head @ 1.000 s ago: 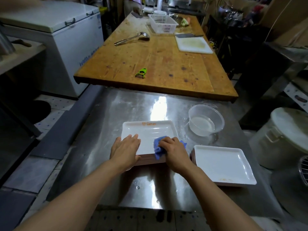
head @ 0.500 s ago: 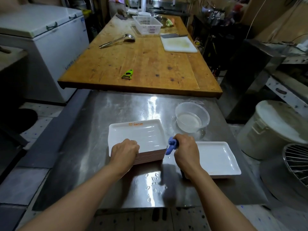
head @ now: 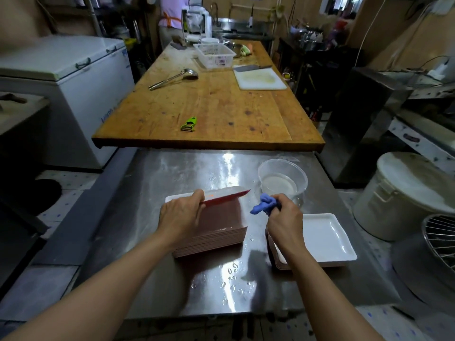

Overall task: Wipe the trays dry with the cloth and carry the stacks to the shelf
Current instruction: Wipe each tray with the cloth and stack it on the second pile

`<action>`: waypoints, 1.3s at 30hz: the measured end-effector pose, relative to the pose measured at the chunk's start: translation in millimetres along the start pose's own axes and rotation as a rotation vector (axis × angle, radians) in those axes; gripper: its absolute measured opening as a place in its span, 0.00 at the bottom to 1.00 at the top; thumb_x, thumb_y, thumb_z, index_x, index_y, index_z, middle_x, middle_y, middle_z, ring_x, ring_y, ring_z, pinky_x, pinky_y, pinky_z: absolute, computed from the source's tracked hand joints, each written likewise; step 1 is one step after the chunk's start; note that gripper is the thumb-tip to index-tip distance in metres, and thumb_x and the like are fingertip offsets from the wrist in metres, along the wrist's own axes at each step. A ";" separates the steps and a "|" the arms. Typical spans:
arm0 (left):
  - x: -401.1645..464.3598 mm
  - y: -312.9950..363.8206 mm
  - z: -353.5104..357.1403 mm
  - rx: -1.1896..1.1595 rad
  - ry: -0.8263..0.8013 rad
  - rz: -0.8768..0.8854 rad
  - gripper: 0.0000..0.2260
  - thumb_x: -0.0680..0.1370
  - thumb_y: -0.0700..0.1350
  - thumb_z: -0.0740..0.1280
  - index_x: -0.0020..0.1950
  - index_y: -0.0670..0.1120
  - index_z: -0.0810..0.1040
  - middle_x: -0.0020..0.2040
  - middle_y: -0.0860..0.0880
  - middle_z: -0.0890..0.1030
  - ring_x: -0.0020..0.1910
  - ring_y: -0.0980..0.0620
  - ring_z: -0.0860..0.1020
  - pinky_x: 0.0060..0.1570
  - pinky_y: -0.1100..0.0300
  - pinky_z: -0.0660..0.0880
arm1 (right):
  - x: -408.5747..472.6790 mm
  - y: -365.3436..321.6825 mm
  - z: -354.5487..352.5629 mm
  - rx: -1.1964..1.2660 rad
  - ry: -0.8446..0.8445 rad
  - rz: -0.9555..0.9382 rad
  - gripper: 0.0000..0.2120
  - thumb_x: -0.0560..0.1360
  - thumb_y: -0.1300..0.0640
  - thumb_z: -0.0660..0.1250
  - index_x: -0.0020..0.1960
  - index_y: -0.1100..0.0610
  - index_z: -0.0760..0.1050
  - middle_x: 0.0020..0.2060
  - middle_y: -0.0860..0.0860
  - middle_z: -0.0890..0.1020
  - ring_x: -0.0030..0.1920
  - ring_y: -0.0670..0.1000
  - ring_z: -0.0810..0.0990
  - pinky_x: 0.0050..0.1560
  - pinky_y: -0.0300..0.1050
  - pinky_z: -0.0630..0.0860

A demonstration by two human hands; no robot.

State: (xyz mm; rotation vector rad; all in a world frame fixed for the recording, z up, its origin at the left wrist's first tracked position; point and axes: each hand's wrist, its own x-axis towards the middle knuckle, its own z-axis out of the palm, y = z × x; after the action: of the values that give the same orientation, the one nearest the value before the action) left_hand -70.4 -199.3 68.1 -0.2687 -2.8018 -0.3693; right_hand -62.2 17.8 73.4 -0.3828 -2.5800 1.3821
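My left hand [head: 181,215] grasps the near edge of the top tray [head: 222,196], fingers curled over its rim, and tips it up on its far edge so its reddish underside faces me; the tray stands tilted above the stack of trays [head: 214,232] on the steel counter [head: 172,173]; my right hand [head: 285,220] has its grip clenched around the blue cloth [head: 263,205], which bunches out from my fist just to the right of the tilted tray and is not touching it; under my right wrist lies a second, shorter stack of trays [head: 325,237], its top tray white side up, set apart to the right of the first stack; a clear plastic bowl [head: 283,179] with some water in it stands just beyond the cloth, near the counter's far right part; water droplets [head: 231,274] dot the counter in front of the stacks; beyond the steel counter a wooden counter [head: 209,107] carries a green peeler [head: 189,124], a ladle [head: 173,78], a white cutting board [head: 259,80] and a white basket [head: 214,55]; a white chest freezer [head: 73,77] stands to the left; a lidded white bucket [head: 406,195] sits to the right.
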 end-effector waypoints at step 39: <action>-14.7 36.0 -100.0 -1.631 0.214 -0.557 0.08 0.78 0.34 0.60 0.47 0.42 0.78 0.33 0.46 0.83 0.30 0.52 0.80 0.32 0.59 0.80 | 21.3 -128.3 2.9 0.064 0.111 -0.572 0.13 0.80 0.61 0.57 0.64 0.60 0.70 0.63 0.58 0.67 0.64 0.56 0.67 0.66 0.46 0.65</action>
State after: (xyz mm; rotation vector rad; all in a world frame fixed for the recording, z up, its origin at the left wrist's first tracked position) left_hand -21.6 -195.2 163.5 0.2449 -1.6250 -2.4620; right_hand -100.8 -46.1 179.9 0.2670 -2.2850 1.1840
